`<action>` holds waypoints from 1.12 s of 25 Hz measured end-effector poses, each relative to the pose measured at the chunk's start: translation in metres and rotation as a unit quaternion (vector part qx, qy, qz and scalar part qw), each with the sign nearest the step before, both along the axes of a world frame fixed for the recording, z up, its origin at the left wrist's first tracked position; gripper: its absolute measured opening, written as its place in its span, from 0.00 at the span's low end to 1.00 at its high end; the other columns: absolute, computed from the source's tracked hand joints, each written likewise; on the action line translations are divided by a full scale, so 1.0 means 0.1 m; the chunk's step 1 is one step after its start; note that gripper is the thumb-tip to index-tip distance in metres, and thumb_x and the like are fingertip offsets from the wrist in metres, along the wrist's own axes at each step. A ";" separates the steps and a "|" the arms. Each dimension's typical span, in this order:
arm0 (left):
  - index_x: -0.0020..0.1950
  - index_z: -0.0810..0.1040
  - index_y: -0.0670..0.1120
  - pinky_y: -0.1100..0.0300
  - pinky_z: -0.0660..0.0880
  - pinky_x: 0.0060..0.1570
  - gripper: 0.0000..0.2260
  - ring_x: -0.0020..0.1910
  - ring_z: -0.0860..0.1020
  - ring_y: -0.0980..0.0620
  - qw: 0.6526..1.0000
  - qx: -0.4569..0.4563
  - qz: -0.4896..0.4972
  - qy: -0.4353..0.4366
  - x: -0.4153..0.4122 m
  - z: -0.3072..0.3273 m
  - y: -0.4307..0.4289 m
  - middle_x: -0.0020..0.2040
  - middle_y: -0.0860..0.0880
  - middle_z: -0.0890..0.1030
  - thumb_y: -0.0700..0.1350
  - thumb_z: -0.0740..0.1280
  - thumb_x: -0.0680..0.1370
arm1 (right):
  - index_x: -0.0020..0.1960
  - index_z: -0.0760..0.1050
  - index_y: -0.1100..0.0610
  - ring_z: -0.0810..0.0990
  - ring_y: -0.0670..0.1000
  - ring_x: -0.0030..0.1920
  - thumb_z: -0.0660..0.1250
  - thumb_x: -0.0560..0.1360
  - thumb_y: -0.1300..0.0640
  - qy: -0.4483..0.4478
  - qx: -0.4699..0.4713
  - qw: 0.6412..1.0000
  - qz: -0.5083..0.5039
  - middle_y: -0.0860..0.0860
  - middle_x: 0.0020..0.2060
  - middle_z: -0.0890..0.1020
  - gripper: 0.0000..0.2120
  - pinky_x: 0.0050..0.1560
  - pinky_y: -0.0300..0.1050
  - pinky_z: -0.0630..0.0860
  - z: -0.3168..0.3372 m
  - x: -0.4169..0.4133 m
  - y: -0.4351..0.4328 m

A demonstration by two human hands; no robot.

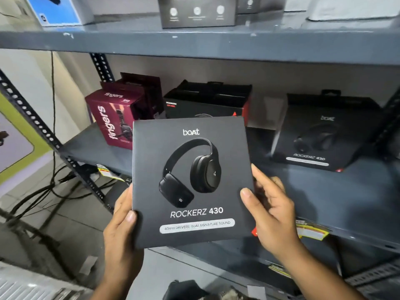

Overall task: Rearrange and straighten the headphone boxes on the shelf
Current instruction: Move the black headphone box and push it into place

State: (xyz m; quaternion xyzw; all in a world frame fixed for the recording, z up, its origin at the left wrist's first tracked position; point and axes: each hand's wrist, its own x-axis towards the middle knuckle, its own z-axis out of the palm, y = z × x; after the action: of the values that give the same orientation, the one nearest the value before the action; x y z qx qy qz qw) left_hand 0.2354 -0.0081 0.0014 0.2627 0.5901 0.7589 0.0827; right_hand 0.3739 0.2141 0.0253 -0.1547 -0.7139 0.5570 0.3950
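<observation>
Both hands hold the boAt Rockerz 430 box (pixel 192 180) upright at frame centre, off the shelf (pixel 324 191): left hand (pixel 121 230) pinching its lower-left edge, right hand (pixel 272 211) clasping the right edge. The free shelf space lies beyond, toward the right, before a second Rockerz box (pixel 320 135).

Your single head-worn wide-angle camera looks forward and slightly down at the grey metal shelf (pixel 324 191) from close range, with the square black headphone box (pixel 190 182) filling the centre foreground.
</observation>
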 end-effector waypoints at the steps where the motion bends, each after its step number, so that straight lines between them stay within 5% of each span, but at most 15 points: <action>1: 0.73 0.71 0.50 0.49 0.54 0.78 0.23 0.76 0.66 0.50 1.000 -0.019 -0.001 0.020 0.04 -0.02 0.10 0.73 0.53 0.74 0.49 0.66 0.78 | 0.61 0.73 0.29 0.79 0.41 0.47 0.70 0.66 0.37 0.003 -0.004 1.000 -0.017 0.49 0.46 0.74 0.23 0.50 0.28 0.73 0.00 0.11 0.05; 3: 0.65 0.79 0.56 0.67 0.67 0.69 0.21 0.68 0.74 0.62 1.000 -0.026 -0.008 0.014 0.18 -0.01 0.35 0.64 0.62 0.80 0.34 0.60 0.81 | 0.60 0.72 0.27 0.78 0.38 0.47 0.68 0.68 0.43 0.008 -0.006 0.998 -0.061 0.45 0.49 0.75 0.22 0.50 0.28 0.73 -0.02 0.33 0.18; 5: 0.57 0.84 0.56 0.72 0.74 0.58 0.28 0.60 0.79 0.64 0.998 -0.018 -0.049 -0.040 0.34 -0.01 0.64 0.57 0.62 0.85 0.27 0.56 0.79 | 0.61 0.71 0.26 0.77 0.38 0.48 0.68 0.71 0.48 0.004 0.005 0.993 -0.116 0.38 0.52 0.75 0.23 0.54 0.28 0.71 -0.07 0.53 0.34; 7: 0.59 0.79 0.48 0.70 0.76 0.54 0.22 0.57 0.81 0.63 0.993 -0.012 -0.104 -0.048 0.49 -0.07 1.01 0.55 0.59 0.86 0.24 0.60 0.76 | 0.60 0.71 0.26 0.78 0.41 0.53 0.68 0.74 0.57 0.002 -0.008 0.986 -0.167 0.42 0.56 0.77 0.26 0.53 0.28 0.73 -0.20 0.74 0.55; 9: 0.62 0.73 0.46 0.66 0.78 0.54 0.21 0.58 0.82 0.59 0.984 -0.005 -0.165 -0.062 0.55 -0.16 1.39 0.58 0.54 0.85 0.28 0.62 0.72 | 0.58 0.72 0.29 0.78 0.49 0.60 0.66 0.75 0.67 0.016 -0.059 0.979 -0.195 0.45 0.60 0.79 0.31 0.60 0.38 0.76 -0.37 0.90 0.76; 13: 0.61 0.69 0.45 0.57 0.72 0.67 0.22 0.69 0.74 0.48 0.975 -0.028 -0.218 -0.042 0.57 -0.31 2.16 0.72 0.39 0.74 0.29 0.61 0.70 | 0.56 0.71 0.37 0.77 0.53 0.64 0.64 0.73 0.75 0.024 -0.109 0.964 -0.243 0.48 0.62 0.77 0.31 0.66 0.51 0.73 -0.54 0.99 1.18; 16: 0.55 0.67 0.46 0.65 0.76 0.58 0.19 0.65 0.75 0.40 0.975 -0.050 -0.215 -0.029 0.55 -0.40 2.60 0.66 0.40 0.77 0.31 0.63 0.68 | 0.54 0.67 0.41 0.76 0.31 0.56 0.66 0.75 0.70 0.015 -0.126 0.955 -0.267 0.39 0.56 0.73 0.24 0.55 0.26 0.72 -0.53 0.96 1.45; 18: 0.53 0.66 0.48 0.67 0.76 0.57 0.18 0.66 0.74 0.35 0.974 -0.052 -0.220 -0.018 0.50 -0.44 2.81 0.67 0.34 0.75 0.32 0.66 0.68 | 0.56 0.65 0.44 0.73 0.23 0.51 0.65 0.76 0.65 -0.002 -0.114 0.955 -0.272 0.37 0.55 0.71 0.18 0.51 0.21 0.68 -0.53 0.92 1.66; 23: 0.55 0.65 0.49 0.46 0.68 0.72 0.24 0.74 0.68 0.40 0.969 -0.084 -0.232 0.002 0.41 -0.53 3.11 0.77 0.38 0.64 0.43 0.74 0.66 | 0.59 0.64 0.50 0.76 0.26 0.48 0.67 0.74 0.48 -0.024 -0.093 0.956 -0.278 0.45 0.54 0.74 0.18 0.50 0.24 0.71 -0.61 0.87 2.04; 26: 0.71 0.59 0.48 0.63 0.66 0.71 0.45 0.74 0.66 0.54 0.960 -0.134 -0.245 0.012 0.33 -0.60 3.16 0.79 0.49 0.60 0.49 0.80 0.61 | 0.64 0.67 0.49 0.78 0.34 0.53 0.59 0.69 0.27 0.017 -0.134 0.956 -0.262 0.42 0.54 0.80 0.33 0.57 0.35 0.76 -0.56 0.89 2.22; 28: 0.79 0.47 0.52 0.62 0.65 0.72 0.60 0.73 0.68 0.57 0.947 -0.172 -0.269 -0.007 0.24 -0.59 3.28 0.77 0.52 0.63 0.53 0.82 0.57 | 0.60 0.77 0.46 0.80 0.37 0.57 0.54 0.69 0.27 0.082 -0.225 0.952 -0.191 0.38 0.53 0.84 0.32 0.57 0.36 0.78 -0.42 0.84 2.37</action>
State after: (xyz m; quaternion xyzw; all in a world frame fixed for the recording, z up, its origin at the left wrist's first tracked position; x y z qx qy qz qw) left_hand 0.2590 0.3199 -0.0577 0.3880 0.6183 0.5972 0.3324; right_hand 0.4582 0.4515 -0.0165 -0.3274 -0.4922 0.6281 0.5060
